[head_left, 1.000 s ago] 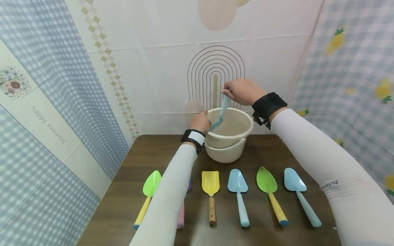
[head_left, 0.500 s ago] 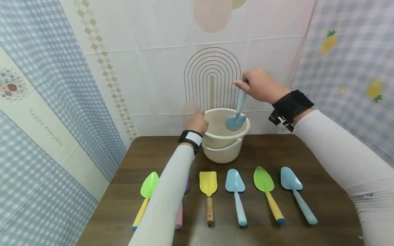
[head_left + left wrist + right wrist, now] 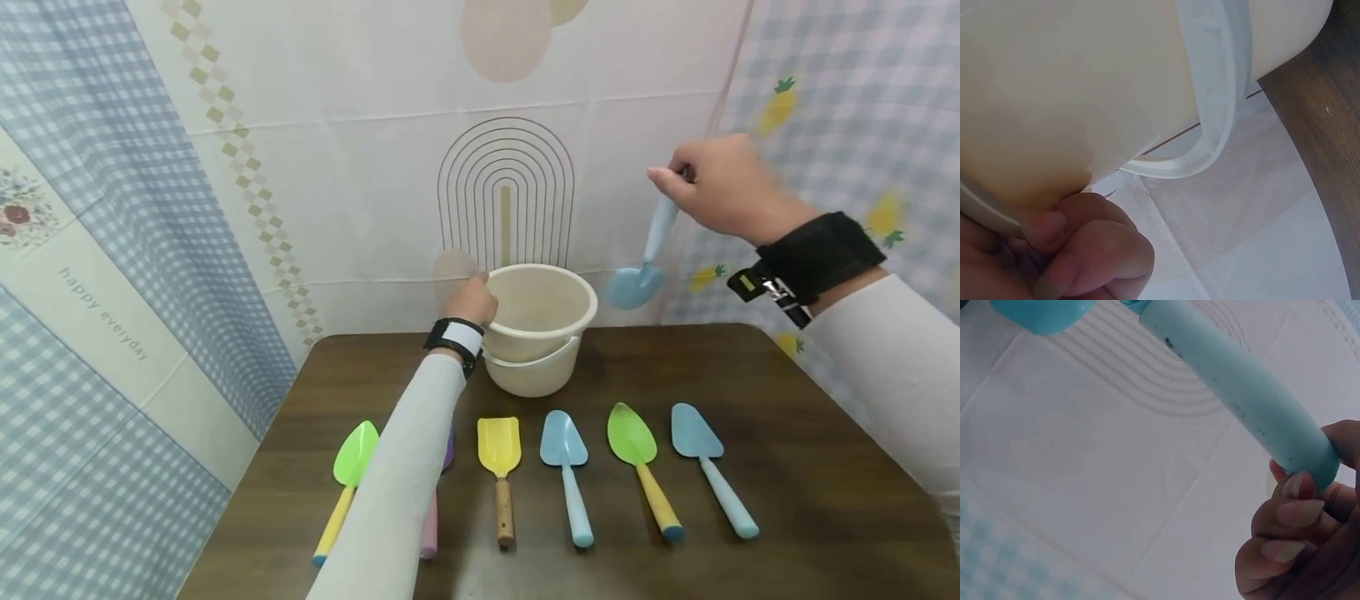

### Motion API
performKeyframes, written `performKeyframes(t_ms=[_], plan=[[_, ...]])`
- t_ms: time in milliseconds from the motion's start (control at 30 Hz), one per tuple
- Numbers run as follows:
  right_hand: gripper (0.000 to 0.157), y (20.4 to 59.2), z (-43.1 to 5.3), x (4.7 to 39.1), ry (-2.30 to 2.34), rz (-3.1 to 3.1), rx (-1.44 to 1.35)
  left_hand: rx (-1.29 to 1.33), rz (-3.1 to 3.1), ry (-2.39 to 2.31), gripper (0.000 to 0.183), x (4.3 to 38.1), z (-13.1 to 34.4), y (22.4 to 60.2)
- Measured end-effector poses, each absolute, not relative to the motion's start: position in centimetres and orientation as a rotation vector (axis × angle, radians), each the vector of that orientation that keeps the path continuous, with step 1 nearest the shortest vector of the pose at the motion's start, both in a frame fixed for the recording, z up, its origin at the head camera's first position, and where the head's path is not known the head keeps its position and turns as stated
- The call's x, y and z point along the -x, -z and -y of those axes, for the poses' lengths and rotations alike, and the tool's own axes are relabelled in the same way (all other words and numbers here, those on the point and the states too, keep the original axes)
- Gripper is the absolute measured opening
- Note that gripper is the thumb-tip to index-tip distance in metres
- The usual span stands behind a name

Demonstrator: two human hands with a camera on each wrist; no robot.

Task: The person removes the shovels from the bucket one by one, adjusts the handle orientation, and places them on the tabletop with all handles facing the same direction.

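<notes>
My right hand (image 3: 723,187) pinches the handle end of a light blue trowel (image 3: 634,286), which hangs blade down in the air to the right of the bucket. In the right wrist view, fingertips and thumb close round the end of the trowel's handle (image 3: 1247,394). My left hand (image 3: 471,302) holds the rim of a cream plastic bucket (image 3: 536,334) at its left side. Fingers curl at that rim in the left wrist view, where the bucket's carrying handle (image 3: 1222,81) hangs along the wall. The inside bottom of the bucket is hidden.
Along the front of the brown table (image 3: 405,367) lie a green trowel (image 3: 355,452), a yellow scoop (image 3: 499,444), a blue trowel (image 3: 562,440), another green trowel (image 3: 632,435) and another blue trowel (image 3: 696,431). A pink handle (image 3: 430,533) shows beside my left sleeve. Patterned cloth stands behind.
The blue trowel in my right hand has come up out of the bucket and moved right, past its rim. My left hand keeps its hold on the bucket.
</notes>
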State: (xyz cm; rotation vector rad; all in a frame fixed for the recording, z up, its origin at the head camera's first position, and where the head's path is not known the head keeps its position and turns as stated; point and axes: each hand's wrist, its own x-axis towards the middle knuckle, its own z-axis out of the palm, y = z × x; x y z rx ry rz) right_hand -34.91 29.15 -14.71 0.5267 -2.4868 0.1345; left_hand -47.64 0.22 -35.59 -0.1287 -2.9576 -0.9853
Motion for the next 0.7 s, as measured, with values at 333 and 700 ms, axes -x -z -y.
performKeyframes(t_ms=[333,700], plan=[[0.043,17.0,-35.4,31.7,-0.072,2.608,-0.311,0.119,2.929,0.958,0.061,46.9,-0.3,35.4],[0.041,22.0,-41.1,27.0,0.053,2.745,-0.118,0.091,2.929,0.974,0.061,47.2,-0.7,35.3]])
